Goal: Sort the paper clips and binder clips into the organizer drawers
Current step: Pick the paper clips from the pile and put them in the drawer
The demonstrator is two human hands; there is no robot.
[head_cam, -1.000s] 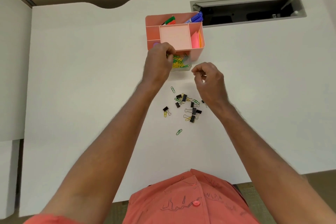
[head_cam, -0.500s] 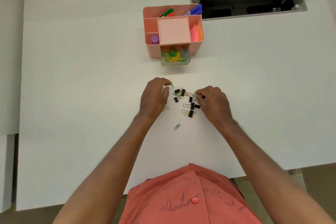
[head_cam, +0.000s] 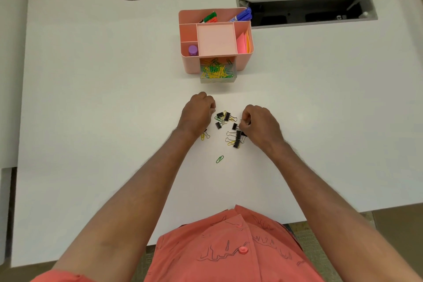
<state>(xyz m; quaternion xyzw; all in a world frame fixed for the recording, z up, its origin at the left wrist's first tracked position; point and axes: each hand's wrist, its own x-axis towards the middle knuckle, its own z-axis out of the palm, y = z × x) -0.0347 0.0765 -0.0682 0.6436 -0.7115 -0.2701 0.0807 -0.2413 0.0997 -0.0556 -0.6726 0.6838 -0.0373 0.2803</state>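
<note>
1. Left hand rests on the white bench at the left edge of the scattered clips, its fingers curled under; whether it holds a clip cannot be told from this angle
2. Right hand sits at the right edge of the same scatter, fingertips bunched together in a pinch at a small clip, though the clip itself is too small to make out clearly
3. Binder clips, black with wire handles, lie loose on the bench between the two hands, mixed with a few yellow and green paper clips
4. One binder clip with a yellow paper clip lies just beside the left wrist
5. Single green paper clip lies apart from the rest, nearer the person
6. Pink organizer stands farther back on the bench, well apart from the hands
7. Clear drawer at its front is pulled out and holds a heap of yellow and green paper clips
8. Markers stand in the organizer's back compartment, a purple cap in the left one, and sticky notes in the right one
</note>
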